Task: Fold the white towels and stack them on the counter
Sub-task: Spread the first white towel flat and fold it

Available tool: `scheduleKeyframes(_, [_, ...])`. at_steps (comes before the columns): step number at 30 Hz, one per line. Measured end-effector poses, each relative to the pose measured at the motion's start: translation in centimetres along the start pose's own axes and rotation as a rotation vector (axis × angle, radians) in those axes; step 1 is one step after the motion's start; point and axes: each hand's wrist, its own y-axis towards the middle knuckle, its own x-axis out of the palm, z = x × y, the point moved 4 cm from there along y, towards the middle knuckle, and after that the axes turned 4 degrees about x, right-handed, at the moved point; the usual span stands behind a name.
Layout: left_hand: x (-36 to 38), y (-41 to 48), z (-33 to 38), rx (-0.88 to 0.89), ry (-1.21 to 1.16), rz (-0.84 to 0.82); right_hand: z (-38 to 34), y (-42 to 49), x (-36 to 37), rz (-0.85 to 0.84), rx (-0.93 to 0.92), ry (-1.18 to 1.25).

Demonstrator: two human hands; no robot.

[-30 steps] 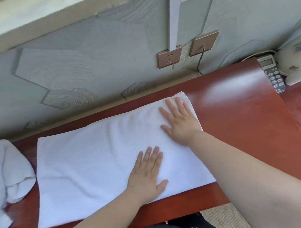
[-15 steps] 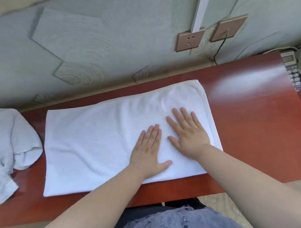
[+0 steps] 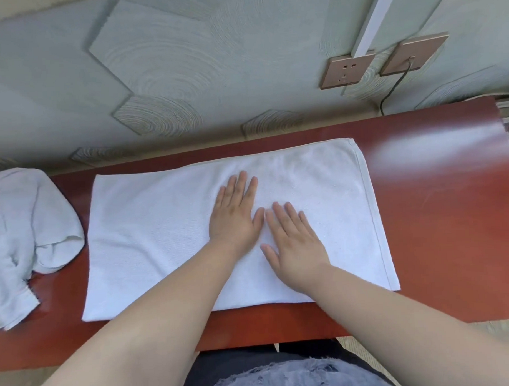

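The white towel (image 3: 162, 239) lies flat on the red-brown table (image 3: 437, 244), spread as a long rectangle with its long side along the wall, and its right short edge shows a hem. Both hands rest on its middle part with straight fingers and hold nothing: the left hand (image 3: 234, 216) lies a little farther from the person, and the right hand (image 3: 295, 249) lies just beside it, nearer to the front edge. I judge the towel to be light, soft and limp. It will not keep any shape alone, so a fold must be pressed flat. Its cloth looks rough enough for a sure pinch, but the table is glossy, so the whole piece may slide under a push. The best places to take hold seem to be the two corners of one short edge. At the left, a second white towel (image 3: 27, 235) lies crumpled, near the first one but apart from it.
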Motion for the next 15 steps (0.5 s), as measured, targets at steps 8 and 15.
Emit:
scheduleKeyframes(8, [-1.5,1.1,-6.4,0.018,0.004,0.071,5.3,12.6,-3.7,0.023,0.155,-0.186])
scheduleKeyframes(15, [-1.4,-0.2,-10.3,0.066,0.066,0.035,-3.4,11.8,-2.0,-0.018,-0.015,-0.186])
